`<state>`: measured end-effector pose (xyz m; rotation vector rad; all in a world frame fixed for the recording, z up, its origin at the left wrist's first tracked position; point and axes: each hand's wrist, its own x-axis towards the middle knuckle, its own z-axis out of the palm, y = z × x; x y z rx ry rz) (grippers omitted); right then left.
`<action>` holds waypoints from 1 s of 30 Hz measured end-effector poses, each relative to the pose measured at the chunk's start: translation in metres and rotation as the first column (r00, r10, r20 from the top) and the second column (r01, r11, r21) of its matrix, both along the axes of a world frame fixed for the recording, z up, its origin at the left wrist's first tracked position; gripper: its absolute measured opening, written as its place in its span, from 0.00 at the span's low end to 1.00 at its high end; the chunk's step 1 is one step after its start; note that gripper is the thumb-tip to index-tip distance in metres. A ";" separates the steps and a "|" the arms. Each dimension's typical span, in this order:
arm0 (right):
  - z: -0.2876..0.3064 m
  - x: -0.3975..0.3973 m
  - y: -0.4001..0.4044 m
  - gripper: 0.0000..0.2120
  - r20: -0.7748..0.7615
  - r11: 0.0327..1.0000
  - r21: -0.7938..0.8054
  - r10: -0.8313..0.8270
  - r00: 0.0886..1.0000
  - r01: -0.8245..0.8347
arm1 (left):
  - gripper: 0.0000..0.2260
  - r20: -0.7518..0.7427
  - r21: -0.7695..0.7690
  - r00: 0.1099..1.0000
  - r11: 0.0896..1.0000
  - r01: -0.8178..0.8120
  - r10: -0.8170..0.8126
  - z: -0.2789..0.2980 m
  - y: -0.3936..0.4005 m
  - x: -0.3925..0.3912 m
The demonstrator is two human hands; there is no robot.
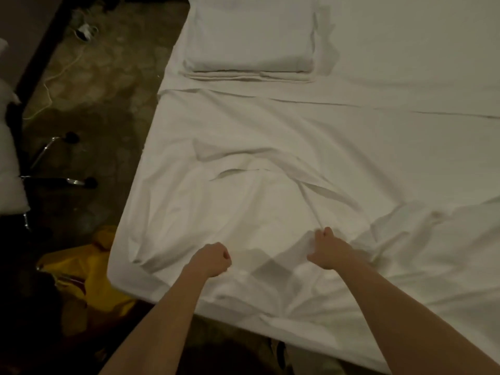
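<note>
Sheet (270,147) is white, thin and limp. It weighs little, has no stiffness, creases wherever pulled, and is not fragile. It slides easily over the bed (405,50), so a tug at one spot drags a ridge, not the whole cloth. Best taken at the near hem or corners, hands spread wide, then pulled flat and even.

Sheet covers the near part of the bed, top edge lying across below the pillow (249,31). It is rumpled in the middle and bunched at the near edge.

Right hand (324,247) is clamped on a pinched fold of sheet, and a taut ridge runs up and away from the knuckles. Left hand (213,259) is a closed fist resting on the sheet near the left corner. It seems to hold a bunch of cloth, but light is dim and the fingers are hidden. Hands are apart, side by side.

Judgement: spreading or straightening in hand, far from smooth yet.

Surface is a flat, soft mattress in white. The pillow sits at the far left on a folded cloth (243,75).

Room is dark with a mottled floor (113,85). A pale cable (51,90) trails across it, chrome chair legs (54,181) stand at left, and a yellow cloth (89,269) lies heaped by the bed corner.
</note>
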<state>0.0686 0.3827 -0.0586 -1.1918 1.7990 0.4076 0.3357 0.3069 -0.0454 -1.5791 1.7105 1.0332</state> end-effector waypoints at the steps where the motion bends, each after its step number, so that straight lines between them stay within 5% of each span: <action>1: -0.002 0.003 -0.013 0.29 -0.014 1.000 0.021 0.011 1.000 -0.010 | 0.08 -0.007 -0.063 1.000 0.998 -0.019 0.019 -0.003 -0.013 -0.007; 4: -0.008 0.003 -0.032 0.30 -0.018 0.995 0.101 0.018 1.000 -0.016 | 0.10 -0.069 -0.195 0.979 0.960 -0.203 0.193 -0.013 -0.048 -0.029; 7: -0.015 0.001 -0.035 0.29 -0.018 0.994 0.102 -0.037 0.999 0.039 | 0.16 -0.222 -0.179 0.842 0.828 -0.531 0.492 -0.027 -0.086 -0.033; 12: -0.016 0.000 -0.057 0.25 -0.047 0.971 0.239 -0.009 0.999 0.020 | 0.20 -0.411 0.258 0.241 0.366 -0.894 0.879 -0.031 -0.162 -0.026; 16: -0.013 0.006 -0.087 0.18 0.059 0.885 0.260 -0.414 0.909 0.386 | 0.10 -0.334 0.429 -0.028 0.126 -0.894 0.942 -0.031 -0.212 -0.033; 17: -0.012 0.011 -0.095 0.20 0.099 0.817 0.241 -0.557 0.825 0.523 | 0.09 -0.313 0.463 -0.063 0.094 -0.881 0.948 -0.030 -0.221 -0.034; 19: -0.011 0.029 -0.111 0.20 0.221 0.560 0.230 -0.827 0.517 0.796 | 0.12 -0.295 0.492 -0.020 0.135 -0.860 0.955 -0.031 -0.235 -0.031; 21: -0.009 0.049 -0.136 0.21 0.302 0.360 0.305 -0.915 0.268 0.882 | 0.12 -0.286 0.511 0.027 0.177 -0.841 0.958 -0.028 -0.246 -0.027; 26: -0.012 0.089 -0.215 0.24 0.420 -0.024 0.527 -0.862 -0.285 0.849 | 0.11 -0.296 0.575 -0.011 0.169 -0.800 0.955 -0.019 -0.275 -0.007; 30: -0.012 0.104 -0.271 0.11 0.508 -0.378 0.431 -0.649 -0.567 0.819 | 0.12 -0.366 0.603 -0.087 0.165 -0.781 0.927 -0.006 -0.307 0.007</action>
